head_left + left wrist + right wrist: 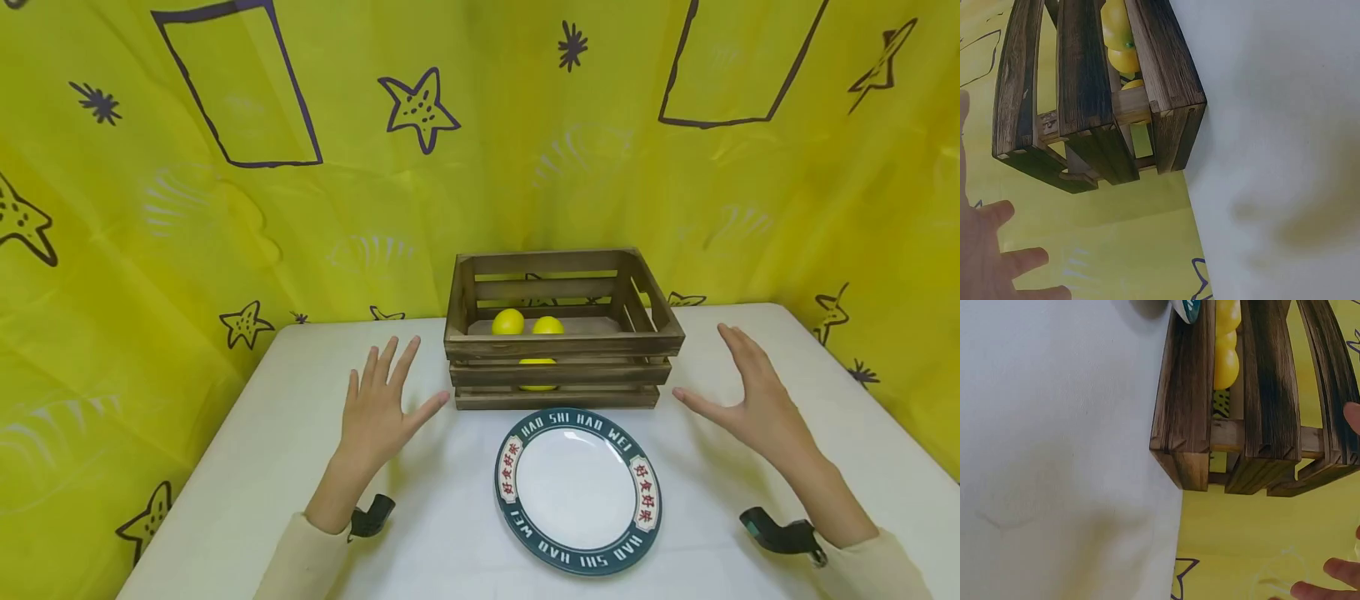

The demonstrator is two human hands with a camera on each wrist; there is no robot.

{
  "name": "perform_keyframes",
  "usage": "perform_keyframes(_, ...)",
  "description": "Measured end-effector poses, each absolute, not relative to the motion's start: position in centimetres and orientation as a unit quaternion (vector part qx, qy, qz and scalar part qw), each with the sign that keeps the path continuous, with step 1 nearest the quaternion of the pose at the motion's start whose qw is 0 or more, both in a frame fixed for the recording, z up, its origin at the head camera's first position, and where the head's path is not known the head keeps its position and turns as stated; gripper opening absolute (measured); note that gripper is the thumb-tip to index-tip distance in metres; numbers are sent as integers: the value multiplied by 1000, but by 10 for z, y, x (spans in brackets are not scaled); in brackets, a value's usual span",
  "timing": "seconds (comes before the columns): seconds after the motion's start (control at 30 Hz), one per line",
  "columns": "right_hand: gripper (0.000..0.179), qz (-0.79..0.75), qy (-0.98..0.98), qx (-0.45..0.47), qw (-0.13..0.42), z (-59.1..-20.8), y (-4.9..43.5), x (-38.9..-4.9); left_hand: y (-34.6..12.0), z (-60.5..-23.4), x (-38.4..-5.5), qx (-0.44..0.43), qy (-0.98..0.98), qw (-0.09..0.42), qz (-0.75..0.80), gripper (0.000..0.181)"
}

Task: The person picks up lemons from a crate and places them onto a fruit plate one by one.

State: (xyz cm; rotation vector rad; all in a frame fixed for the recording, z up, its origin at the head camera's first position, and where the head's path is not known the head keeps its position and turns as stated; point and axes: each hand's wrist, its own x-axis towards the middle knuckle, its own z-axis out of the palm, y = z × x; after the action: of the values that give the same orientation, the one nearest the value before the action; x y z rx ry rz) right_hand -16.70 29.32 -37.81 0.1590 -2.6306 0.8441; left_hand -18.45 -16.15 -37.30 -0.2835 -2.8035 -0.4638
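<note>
My left hand (377,412) hovers over the table left of a wooden crate (562,346), fingers spread and holding nothing. On the crate's other side, my right hand (757,404) is raised with its thumb apart from its fingers, also holding nothing. Inside the slatted crate lie several round yellow fruits, perhaps lemons; one yellow fruit (508,322) and another yellow fruit (548,326) show over the front rail. More yellow shows through the slats in both wrist views. In front of the crate lies a round white plate (576,492) with a dark green lettered rim.
The white table (300,400) extends to both sides of the crate. Behind it hangs a yellow curtain (360,217) with drawn starfish and shells. Each wrist carries a dark camera mount, such as the left mount (372,516) and the right mount (780,533).
</note>
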Motion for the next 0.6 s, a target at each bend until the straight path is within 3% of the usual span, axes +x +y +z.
perform_keyframes(0.17, 94, 360, -899, 76, 237, -379, 287, -172, -159, -372, -184, -110, -960, 151, -209, 79)
perform_keyframes(0.37, 90, 394, -879, 100, 250, -381, 278, -177, -156, -372, -183, -121, -948, 162, -247, 72)
perform_keyframes(0.6, 101, 434, -859, 121, 245, -383, 271, -183, -154, -372, -183, -128, -931, 204, -275, 65)
